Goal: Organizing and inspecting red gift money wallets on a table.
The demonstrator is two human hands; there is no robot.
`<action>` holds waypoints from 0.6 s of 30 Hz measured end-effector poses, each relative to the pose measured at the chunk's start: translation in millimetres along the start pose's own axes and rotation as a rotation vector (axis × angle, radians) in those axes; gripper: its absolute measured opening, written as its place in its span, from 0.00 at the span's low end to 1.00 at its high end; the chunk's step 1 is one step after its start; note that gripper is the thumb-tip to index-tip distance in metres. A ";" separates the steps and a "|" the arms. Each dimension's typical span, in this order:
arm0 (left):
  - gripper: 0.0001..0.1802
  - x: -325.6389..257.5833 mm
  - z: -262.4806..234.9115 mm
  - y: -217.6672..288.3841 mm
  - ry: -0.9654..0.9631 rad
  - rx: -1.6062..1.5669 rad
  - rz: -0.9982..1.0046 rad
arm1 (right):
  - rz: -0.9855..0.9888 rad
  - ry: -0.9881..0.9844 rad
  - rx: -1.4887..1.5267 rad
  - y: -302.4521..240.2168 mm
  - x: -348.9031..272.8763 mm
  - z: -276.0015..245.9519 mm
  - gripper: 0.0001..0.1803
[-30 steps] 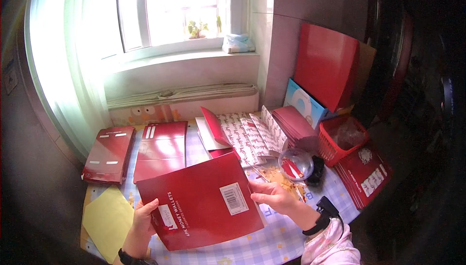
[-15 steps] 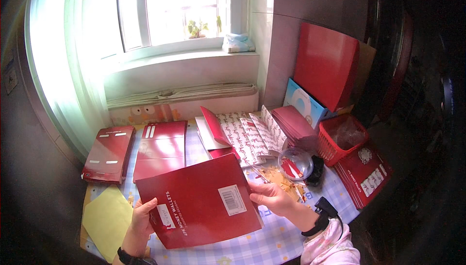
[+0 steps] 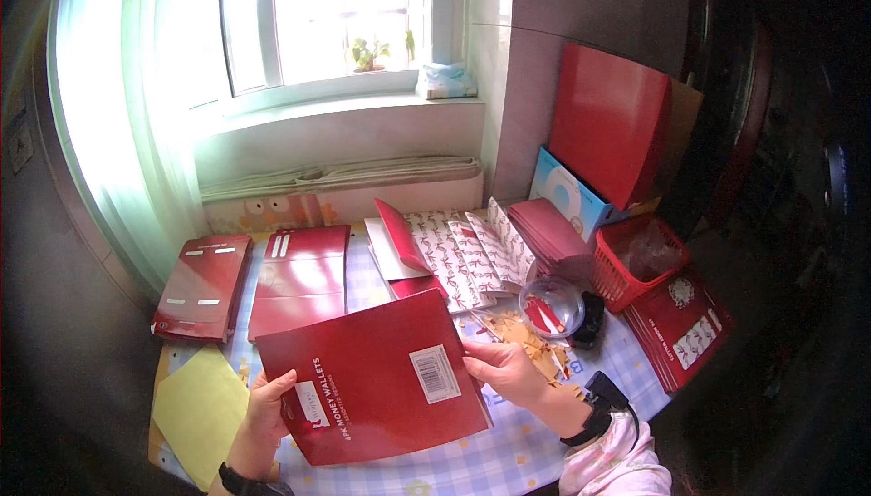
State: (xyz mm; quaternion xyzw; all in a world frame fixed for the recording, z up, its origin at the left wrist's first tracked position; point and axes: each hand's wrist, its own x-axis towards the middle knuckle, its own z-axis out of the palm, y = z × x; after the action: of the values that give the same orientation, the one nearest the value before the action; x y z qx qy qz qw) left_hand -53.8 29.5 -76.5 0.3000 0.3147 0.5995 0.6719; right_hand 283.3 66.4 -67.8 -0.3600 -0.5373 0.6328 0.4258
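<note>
A flat red card pack [image 3: 376,364] with a white barcode label and a small white cut-out is held up above the front of the table. My left hand [image 3: 265,410] grips its lower left edge, thumb on the front face. At the opposite side, my right hand [image 3: 508,373] pinches the right edge near the barcode, the fingertips partly behind the card. Behind the pack lie patterned white-and-red card sheets [image 3: 454,246], a red folded card [image 3: 408,237] and a flat red card sheet [image 3: 304,278] with slots.
A stack of red card sheets [image 3: 204,287] and yellow paper [image 3: 204,414] lie left. To the right are a clear round tub [image 3: 552,301], orange paper scraps [image 3: 535,351], a black object [image 3: 592,319], a red basket [image 3: 635,287] and red packs [image 3: 676,337]. A large red board [image 3: 608,124] leans behind.
The pack and my left hand stay almost still. My right hand has shifted very slightly left along the pack's right edge.
</note>
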 end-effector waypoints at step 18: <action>0.14 4.7 -4.6 -1.8 0.073 0.025 0.036 | 0.149 -0.590 -0.412 -10.2 5.2 -28.8 0.52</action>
State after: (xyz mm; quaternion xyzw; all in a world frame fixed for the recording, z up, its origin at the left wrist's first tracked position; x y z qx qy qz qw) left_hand -55.9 34.1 -81.0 0.2920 0.3410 0.6182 0.6452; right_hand 309.2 82.6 -62.5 -0.2786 -0.7253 0.6173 0.1239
